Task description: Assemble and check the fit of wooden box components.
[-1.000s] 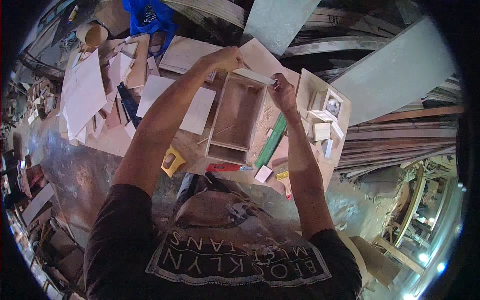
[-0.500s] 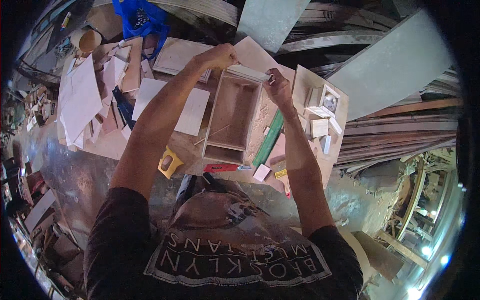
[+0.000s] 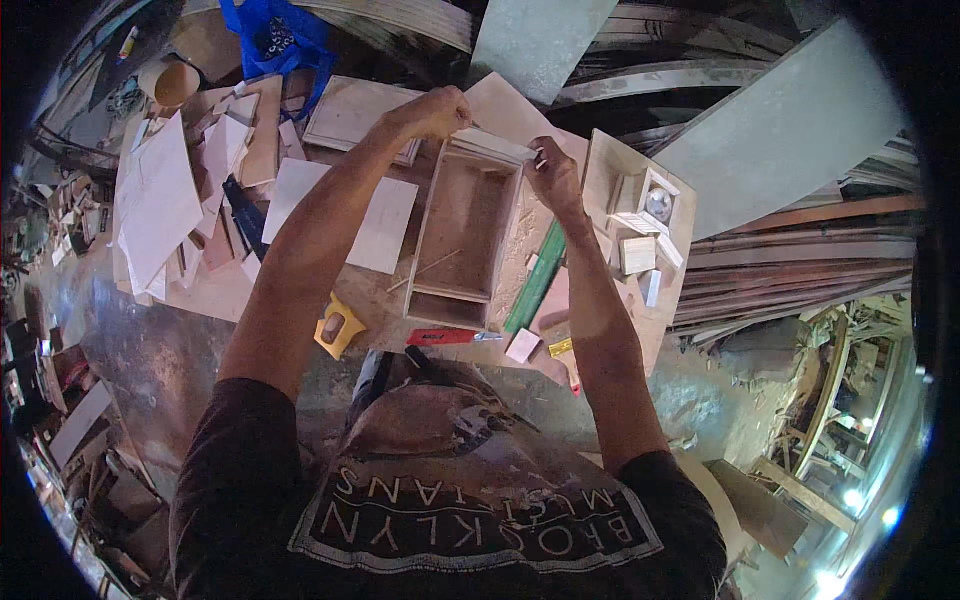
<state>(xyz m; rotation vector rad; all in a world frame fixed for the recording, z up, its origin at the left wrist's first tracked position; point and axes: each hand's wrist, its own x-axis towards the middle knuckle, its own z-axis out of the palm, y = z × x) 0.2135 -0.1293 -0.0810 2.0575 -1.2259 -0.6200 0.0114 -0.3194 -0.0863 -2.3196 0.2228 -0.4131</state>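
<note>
An open wooden box (image 3: 458, 215), long and shallow with a divider near its close end, lies on the workbench in front of me. Across its far end runs a pale wooden strip (image 3: 497, 147). My left hand (image 3: 443, 112) is closed at the strip's left end, its fingertips partly hidden by the hand. At the other end my right hand (image 3: 555, 175) pinches the strip by the box's far right corner. Thin wood slivers lie inside the box. Just right of it is a green bar (image 3: 537, 278) amid wood shavings.
A red-handled utility knife (image 3: 445, 336) and a yellow-handled saw (image 3: 338, 328) lie at the bench's near edge. White board offcuts (image 3: 160, 210) pile up at left, beside a dark tool (image 3: 245, 215). Small wood blocks (image 3: 637, 255) sit at right. A blue bag (image 3: 285, 45) is behind.
</note>
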